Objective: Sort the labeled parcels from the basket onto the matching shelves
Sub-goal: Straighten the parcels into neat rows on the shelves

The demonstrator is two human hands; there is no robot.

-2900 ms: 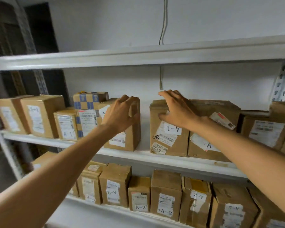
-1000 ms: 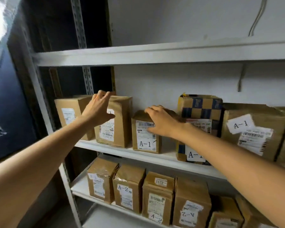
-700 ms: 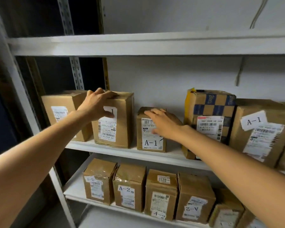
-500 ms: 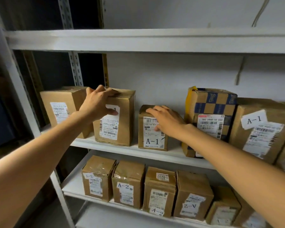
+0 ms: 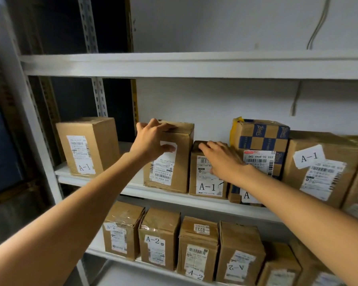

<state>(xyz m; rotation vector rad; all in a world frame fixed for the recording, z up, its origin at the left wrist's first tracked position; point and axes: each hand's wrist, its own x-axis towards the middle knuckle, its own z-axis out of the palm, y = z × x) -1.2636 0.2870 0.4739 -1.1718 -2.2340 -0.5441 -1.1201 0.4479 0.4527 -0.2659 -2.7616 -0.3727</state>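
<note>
My left hand (image 5: 151, 140) grips the top left corner of a tall brown parcel (image 5: 180, 162) on the A-1 shelf (image 5: 132, 189), fingers over its top and thumb on its front label. My right hand (image 5: 221, 159) lies on a small brown A-1 parcel (image 5: 205, 186), with fairly straight fingers across its top front edge. The small parcel touches the tall one on its left. A blue-checkered parcel (image 5: 260, 137) stands just right of it, partly behind my right wrist. No basket is in view.
Another A-1 parcel (image 5: 87, 145) stands at the shelf's left end, a gap away from the tall one. A large A-1 parcel (image 5: 322, 166) is at the right. A-2 parcels (image 5: 157, 240) line the shelf below. The top shelf board (image 5: 194, 65) overhangs; a steel upright (image 5: 39, 141) stands left.
The tall parcel and the small A-1 parcel have slid right, away from the leftmost parcel and up against the checkered one. Both hands stayed on them.
</note>
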